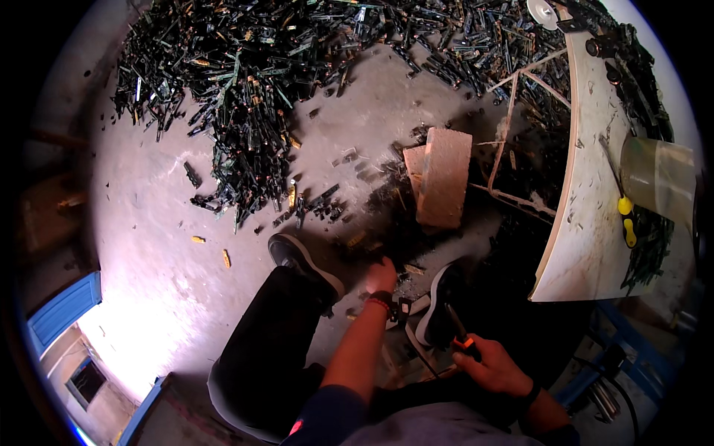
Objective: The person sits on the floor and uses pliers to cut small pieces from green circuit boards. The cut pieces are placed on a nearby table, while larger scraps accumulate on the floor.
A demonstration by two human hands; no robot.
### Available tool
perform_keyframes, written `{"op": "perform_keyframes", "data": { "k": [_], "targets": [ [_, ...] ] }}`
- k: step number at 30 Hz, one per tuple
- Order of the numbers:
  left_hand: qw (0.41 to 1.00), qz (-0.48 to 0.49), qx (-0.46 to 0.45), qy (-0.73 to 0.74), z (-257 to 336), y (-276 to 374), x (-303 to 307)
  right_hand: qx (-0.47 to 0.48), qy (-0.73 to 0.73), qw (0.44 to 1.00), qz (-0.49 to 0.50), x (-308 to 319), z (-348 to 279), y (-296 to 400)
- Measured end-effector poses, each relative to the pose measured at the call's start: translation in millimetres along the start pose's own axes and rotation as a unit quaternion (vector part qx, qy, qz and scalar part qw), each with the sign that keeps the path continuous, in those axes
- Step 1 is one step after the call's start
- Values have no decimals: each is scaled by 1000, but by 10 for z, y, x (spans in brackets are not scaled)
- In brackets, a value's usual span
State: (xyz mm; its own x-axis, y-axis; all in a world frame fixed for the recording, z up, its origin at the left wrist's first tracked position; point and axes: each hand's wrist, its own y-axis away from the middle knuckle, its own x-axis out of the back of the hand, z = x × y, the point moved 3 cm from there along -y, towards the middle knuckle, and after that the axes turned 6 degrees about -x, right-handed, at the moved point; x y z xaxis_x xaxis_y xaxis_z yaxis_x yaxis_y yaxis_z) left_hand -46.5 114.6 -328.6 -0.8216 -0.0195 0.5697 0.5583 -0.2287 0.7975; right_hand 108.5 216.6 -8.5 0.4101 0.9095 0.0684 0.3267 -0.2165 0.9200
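My left hand [381,275] reaches down between my shoes, close to the floor, beside small dark debris and a yellowish piece [414,269]. Its fingers are blurred and partly hidden, so whether they hold anything cannot be told. My right hand [491,362], above my right thigh, is closed around the orange and black handle of a tool [464,341]; its narrow metal end points up toward my right shoe. Ahead, two reddish bricks [446,178] lie one partly over the other on the floor.
A large heap of dark narrow strips [251,111] spreads over the floor ahead. At right, a pale tabletop [585,223] bears a yellow-handled screwdriver [626,206], a translucent roll [650,173] and dark parts. A rusty metal frame [505,134] stands beside it; blue metal bars are lower right.
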Motion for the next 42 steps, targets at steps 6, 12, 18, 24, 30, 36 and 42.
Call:
{"op": "perform_keyframes", "data": {
  "k": [6, 12, 18, 24, 30, 36, 42],
  "targets": [
    [999, 11, -24, -24, -27, -18, 57, 17, 3, 1000, 2, 18, -46, 5],
    [997, 39, -64, -36, -1, -5, 67, 23, 14, 999, 44, 22, -11, 15],
    [978, 89, -189, -13, 72, 2, 301, 65, 38, 989, 127, 41, -79, 26],
    [934, 98, -332, 83, 520, 484, 825, 159, 18, 966, 203, 38, 0, -103],
    [820, 142, -549, 80, 646, 1611, 1202, 300, -122, 923, 206, -36, -170, -164],
    [842, 96, -505, 164, 516, 2691, 1374, 354, -152, 919, 83, -141, -260, 35],
    [842, 103, -505, 156, 309, 3087, 1386, 290, -153, 945, -11, -293, -53, 165]
  ]
}}
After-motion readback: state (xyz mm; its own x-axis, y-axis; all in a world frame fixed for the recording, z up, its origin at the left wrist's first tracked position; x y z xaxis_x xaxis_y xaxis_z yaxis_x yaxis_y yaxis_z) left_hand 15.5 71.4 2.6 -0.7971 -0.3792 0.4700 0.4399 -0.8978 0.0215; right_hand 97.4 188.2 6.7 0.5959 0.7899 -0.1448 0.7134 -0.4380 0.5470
